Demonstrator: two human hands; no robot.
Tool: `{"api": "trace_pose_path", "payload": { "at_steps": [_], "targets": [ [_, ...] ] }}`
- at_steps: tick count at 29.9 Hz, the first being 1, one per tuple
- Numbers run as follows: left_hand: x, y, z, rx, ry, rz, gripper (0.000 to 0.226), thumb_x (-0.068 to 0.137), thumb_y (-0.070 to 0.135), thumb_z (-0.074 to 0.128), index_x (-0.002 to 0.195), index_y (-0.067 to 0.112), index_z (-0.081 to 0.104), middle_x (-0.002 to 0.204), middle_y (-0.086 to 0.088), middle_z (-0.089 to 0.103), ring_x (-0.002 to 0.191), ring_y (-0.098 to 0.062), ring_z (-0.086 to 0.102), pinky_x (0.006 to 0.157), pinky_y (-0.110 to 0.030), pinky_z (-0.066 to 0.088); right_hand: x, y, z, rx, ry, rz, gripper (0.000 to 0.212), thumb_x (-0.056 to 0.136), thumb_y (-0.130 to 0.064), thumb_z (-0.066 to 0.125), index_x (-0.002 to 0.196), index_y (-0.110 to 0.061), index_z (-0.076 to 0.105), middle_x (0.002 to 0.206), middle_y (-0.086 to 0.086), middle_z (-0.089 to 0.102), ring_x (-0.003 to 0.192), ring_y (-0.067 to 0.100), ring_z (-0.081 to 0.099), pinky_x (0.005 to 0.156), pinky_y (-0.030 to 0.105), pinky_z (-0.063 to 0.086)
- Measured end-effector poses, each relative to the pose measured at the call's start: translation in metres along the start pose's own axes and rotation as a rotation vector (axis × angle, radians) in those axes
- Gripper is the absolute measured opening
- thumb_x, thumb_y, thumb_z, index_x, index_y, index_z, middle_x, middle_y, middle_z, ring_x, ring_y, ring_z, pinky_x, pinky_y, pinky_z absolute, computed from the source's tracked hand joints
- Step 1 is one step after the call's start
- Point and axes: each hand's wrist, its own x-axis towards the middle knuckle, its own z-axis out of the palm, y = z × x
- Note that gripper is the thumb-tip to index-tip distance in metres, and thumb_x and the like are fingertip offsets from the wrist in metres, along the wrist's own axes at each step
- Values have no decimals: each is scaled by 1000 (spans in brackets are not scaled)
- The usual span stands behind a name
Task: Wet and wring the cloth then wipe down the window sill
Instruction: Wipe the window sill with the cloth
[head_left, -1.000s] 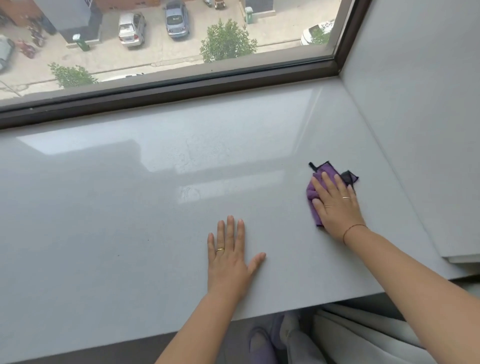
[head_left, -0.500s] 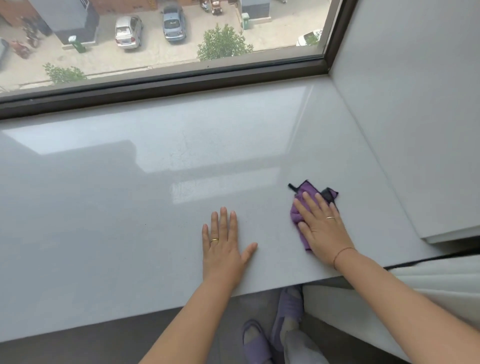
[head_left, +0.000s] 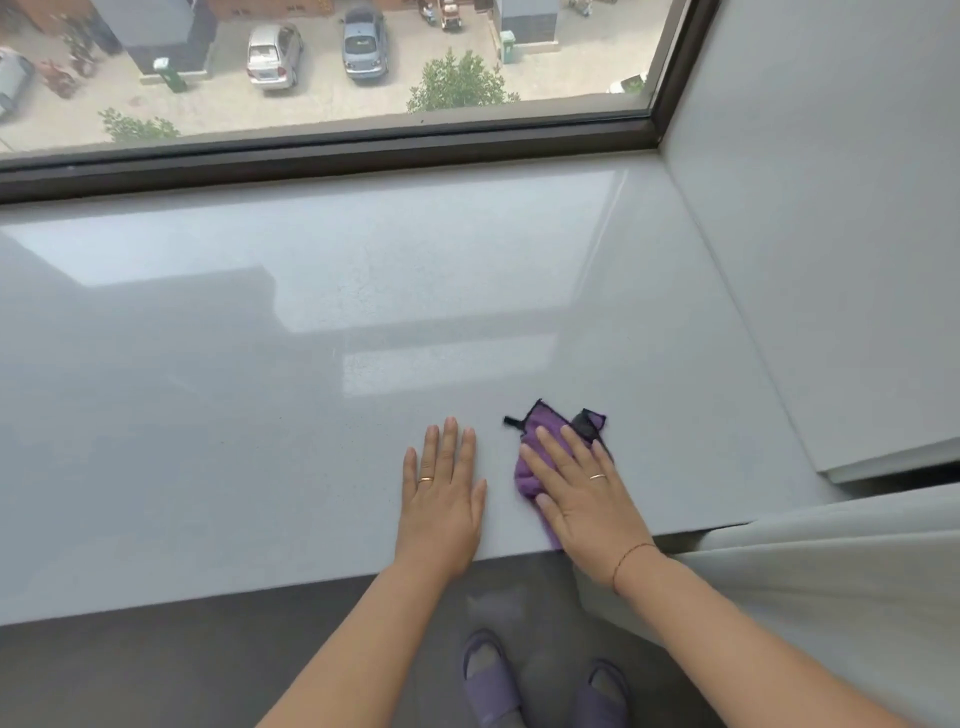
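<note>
Now your right hand, flat-palmed, has dragged the purple microfibre cloth back to the window sill front edge; left hand rests open, empty.

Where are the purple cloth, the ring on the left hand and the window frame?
purple cloth (head_left: 546, 422): head view, far corner beyond the fingertips.
ring on the left hand (head_left: 426, 479): head view, gold band itself.
window frame (head_left: 332, 156): head view, dark bottom rail.

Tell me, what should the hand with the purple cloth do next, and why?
Probably push the cloth away from the near edge, toward the window, for another pass. The right hand presses it flat at the sill's front edge, the left hand rests flat beside it, and a broad stretch of sill lies ahead.
</note>
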Motion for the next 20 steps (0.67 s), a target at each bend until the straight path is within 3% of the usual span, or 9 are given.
{"api": "trace_pose_path", "payload": {
  "at_steps": [3, 6, 8, 11, 14, 18, 20],
  "targets": [
    [-7, 8, 3, 4, 37, -33, 58, 102, 35, 13, 142, 21, -26, 148, 1, -36, 136, -20, -35, 112, -39, -23, -10, 43, 0, 40, 26, 309, 53, 100, -37, 24, 150, -32, 5, 159, -5, -8, 147, 20, -9, 117, 38, -8],
    [-20, 22, 10, -11, 50, -47, 57, 102, 34, 12, 143, 21, -26, 149, 1, -35, 137, -20, -34, 111, -39, -24, -10, 23, 0, 86, 31, 509, 56, 100, -38, 25, 150, -31, 1, 160, -4, -10, 147, 21, -11, 116, 42, -8],
    [-27, 29, 14, -4, 40, -56, 58, 102, 33, 14, 142, 21, -26, 150, 0, -33, 138, -22, -31, 110, -39, -23, -9, -15, 6, 108, 28, 399, 57, 100, -39, 24, 150, -33, -3, 159, -5, -15, 145, 24, -18, 114, 42, -15],
    [-36, 32, 17, 27, 30, -82, 59, 101, 30, 16, 138, 19, -30, 152, -2, -31, 139, -25, -29, 112, -42, -20, -22, -52, 16, 91, -24, 69, 54, 100, -38, 15, 148, -35, -10, 151, -11, -27, 141, 23, -28, 109, 37, -28],
    [-45, 29, 16, 36, 28, -79, 56, 102, 33, 13, 138, 20, -29, 152, 0, -29, 138, -24, -30, 112, -41, -20, -29, -28, 11, 40, -37, -73, 58, 91, -45, -3, 147, -34, -8, 150, -12, -24, 141, 22, -25, 113, 36, -20],
    [-49, 33, 13, 36, 53, -74, 58, 102, 32, 14, 144, 18, -22, 156, 0, -24, 143, -23, -23, 113, -39, -19, -43, 30, 3, 31, -12, 91, 64, 86, -49, -3, 148, -33, 4, 158, -7, -7, 147, 21, -8, 115, 35, -12],
    [-47, 42, 14, 29, 49, -48, 57, 102, 32, 13, 144, 18, -23, 156, 0, -24, 143, -23, -23, 113, -39, -20, -56, 58, 1, -4, -31, 212, 69, 82, -52, -8, 148, -35, 1, 158, -8, -10, 147, 17, -9, 115, 34, -11]
  ]
}}
